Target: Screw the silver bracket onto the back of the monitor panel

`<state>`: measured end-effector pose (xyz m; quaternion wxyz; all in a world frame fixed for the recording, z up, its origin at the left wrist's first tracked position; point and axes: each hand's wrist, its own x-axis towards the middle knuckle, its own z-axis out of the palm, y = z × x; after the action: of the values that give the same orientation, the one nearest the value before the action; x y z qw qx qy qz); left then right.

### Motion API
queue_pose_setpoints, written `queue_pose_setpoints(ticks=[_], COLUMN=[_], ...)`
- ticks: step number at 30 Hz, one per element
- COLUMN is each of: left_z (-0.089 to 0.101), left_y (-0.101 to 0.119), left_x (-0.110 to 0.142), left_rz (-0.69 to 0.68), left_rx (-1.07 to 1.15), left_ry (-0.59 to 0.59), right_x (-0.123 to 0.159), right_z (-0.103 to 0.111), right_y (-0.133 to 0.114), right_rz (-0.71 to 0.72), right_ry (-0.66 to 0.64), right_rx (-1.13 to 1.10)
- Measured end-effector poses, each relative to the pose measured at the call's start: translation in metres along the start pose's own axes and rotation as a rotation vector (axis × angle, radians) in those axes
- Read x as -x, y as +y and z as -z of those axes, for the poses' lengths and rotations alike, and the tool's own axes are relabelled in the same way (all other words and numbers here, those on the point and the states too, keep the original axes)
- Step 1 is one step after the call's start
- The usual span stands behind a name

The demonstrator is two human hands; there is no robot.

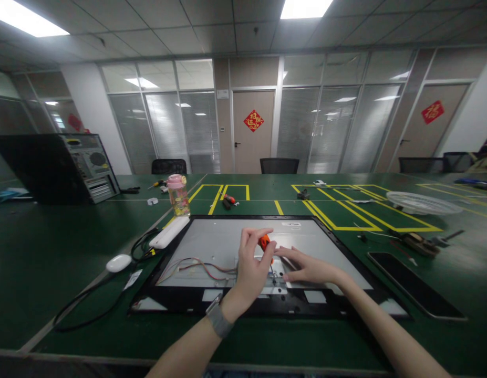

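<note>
An open flat monitor panel (196, 236) with a black frame lies face down on the table, its grey metal back up. My left hand (251, 262), wearing a watch, is closed around the orange handle of a screwdriver (264, 241). The shaft points down at a small board (280, 266) near the panel's lower middle; whether the tip sits in a screw is hidden. My right hand (308, 266) reaches in from the right with fingers stretched and apart, thumb low by the board. Thin coloured wires (204, 265) run left from the board.
A phone (416, 286) lies right of the panel. On the left are a white mouse (118, 263), black cable (89, 319), white bar-shaped case (170, 232), pink-lidded bottle (178, 197) and black computer tower (58, 165). Beyond lie small tools (228, 200) and a clear round tray (422, 202).
</note>
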<state>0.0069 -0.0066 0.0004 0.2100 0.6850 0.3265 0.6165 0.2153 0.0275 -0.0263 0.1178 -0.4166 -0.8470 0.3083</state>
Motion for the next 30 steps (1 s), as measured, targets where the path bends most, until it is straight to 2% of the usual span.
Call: queue_pose_setpoints(ticks=[5, 12, 19, 22, 26, 30], left_z=[0.0013, 0.0011, 0.0032, 0.0021, 0.0019, 0.0039], left_y=[0.0002, 0.0001, 0.001, 0.0002, 0.001, 0.0024], left_x=[-0.0003, -0.0041, -0.0028, -0.003, -0.003, -0.0021], left_rz=[-0.025, -0.058, -0.03, -0.033, -0.105, -0.095], left_rx=[0.035, -0.024, 0.04, 0.041, -0.017, -0.013], left_ry=[-0.067, -0.041, -0.088, -0.077, -0.031, -0.017], right_x=[0.001, 0.0003, 0.0008, 0.0013, 0.0003, 0.0001], right_z=[-0.0001, -0.0005, 0.0001, 0.0003, -0.0001, 0.0], right_y=[-0.0005, -0.0004, -0.002, -0.0042, -0.0028, -0.0014], right_rz=[-0.029, -0.009, -0.036, -0.049, -0.013, -0.017], right_ry=[0.007, 0.004, 0.013, 0.007, 0.006, 0.013], right_rx=[-0.004, -0.022, -0.01, -0.016, -0.014, -0.01])
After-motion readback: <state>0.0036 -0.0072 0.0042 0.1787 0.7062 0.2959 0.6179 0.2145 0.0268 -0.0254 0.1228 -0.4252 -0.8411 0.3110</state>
